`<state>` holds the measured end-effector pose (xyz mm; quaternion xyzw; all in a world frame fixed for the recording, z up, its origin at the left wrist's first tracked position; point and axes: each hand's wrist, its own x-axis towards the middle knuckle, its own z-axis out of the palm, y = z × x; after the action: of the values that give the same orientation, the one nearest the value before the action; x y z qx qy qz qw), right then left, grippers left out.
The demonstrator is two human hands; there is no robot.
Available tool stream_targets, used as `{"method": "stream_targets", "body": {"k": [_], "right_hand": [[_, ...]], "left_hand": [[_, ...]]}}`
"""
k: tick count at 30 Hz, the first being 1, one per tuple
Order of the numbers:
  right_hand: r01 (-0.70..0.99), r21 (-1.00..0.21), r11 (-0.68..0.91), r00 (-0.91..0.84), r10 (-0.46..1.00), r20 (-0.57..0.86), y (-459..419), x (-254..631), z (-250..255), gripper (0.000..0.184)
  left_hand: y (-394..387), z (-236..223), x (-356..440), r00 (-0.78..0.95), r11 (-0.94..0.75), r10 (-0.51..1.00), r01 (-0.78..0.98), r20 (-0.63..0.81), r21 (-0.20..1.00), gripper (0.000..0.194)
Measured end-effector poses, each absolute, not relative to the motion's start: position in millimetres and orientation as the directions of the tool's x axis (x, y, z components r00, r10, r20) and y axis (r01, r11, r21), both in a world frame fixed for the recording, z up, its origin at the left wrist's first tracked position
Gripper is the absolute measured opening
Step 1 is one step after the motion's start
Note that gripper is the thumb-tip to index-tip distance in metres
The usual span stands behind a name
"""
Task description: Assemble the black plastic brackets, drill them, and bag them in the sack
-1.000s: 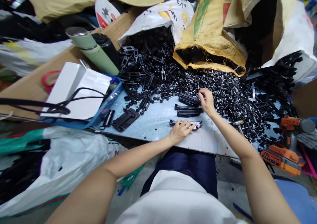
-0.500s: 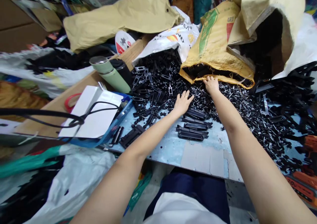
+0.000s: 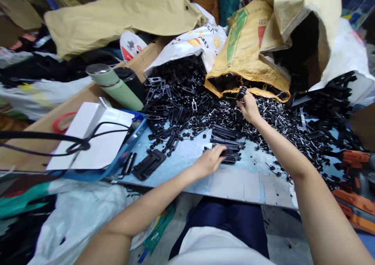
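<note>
My right hand (image 3: pixel 249 105) is closed on a black ribbed plastic part (image 3: pixel 241 93), held just in front of the yellow sack's mouth. My left hand (image 3: pixel 209 161) is over the near end of a row of long black plastic pieces (image 3: pixel 225 132). Its fingers are drawn together and slightly blurred, with something small and dark at the tips that I cannot make out. Below the right hand spreads a pile of small black pieces with metal pins (image 3: pixel 272 116).
A yellow woven sack (image 3: pixel 246 42) lies at the back. Black slotted parts (image 3: pixel 172 97) are heaped to its left. A green flask (image 3: pixel 117 87), blue basket (image 3: pixel 129 140) and black tray-like part (image 3: pixel 149 164) stand left. An orange cordless drill (image 3: pixel 356 187) lies right.
My left hand went forward from the near edge to the heap, then back toward the long pieces. My right hand reached to the sack mouth and now holds a black ribbed part.
</note>
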<state>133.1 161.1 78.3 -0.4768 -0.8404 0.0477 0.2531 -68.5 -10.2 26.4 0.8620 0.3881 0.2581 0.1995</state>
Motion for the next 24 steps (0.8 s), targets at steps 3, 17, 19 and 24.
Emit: {"method": "stream_targets", "body": {"k": [3, 17, 19, 24], "right_hand": [[0.506, -0.787, 0.351, -0.244, 0.934, 0.26, 108, 143, 84, 0.037], [0.896, -0.41, 0.168, -0.164, 0.985, 0.046, -80, 194, 41, 0.063], [0.969, -0.154, 0.193, -0.202, 0.979, -0.039, -97, 187, 34, 0.043], [0.947, -0.043, 0.318, -0.32, 0.945, -0.058, -135, 169, 13, 0.044]], "left_hand": [[-58, 16, -60, 0.66, -0.599, 0.737, 0.539, 0.145, 0.592, 0.023], [-58, -46, -44, 0.607, -0.688, 0.724, 0.596, 0.329, 0.414, 0.031], [-53, -54, -43, 0.584, -0.709, 0.705, 0.597, 0.401, 0.377, 0.034], [-49, -55, -49, 0.569, -0.728, 0.684, 0.572, 0.455, 0.378, 0.035]]}}
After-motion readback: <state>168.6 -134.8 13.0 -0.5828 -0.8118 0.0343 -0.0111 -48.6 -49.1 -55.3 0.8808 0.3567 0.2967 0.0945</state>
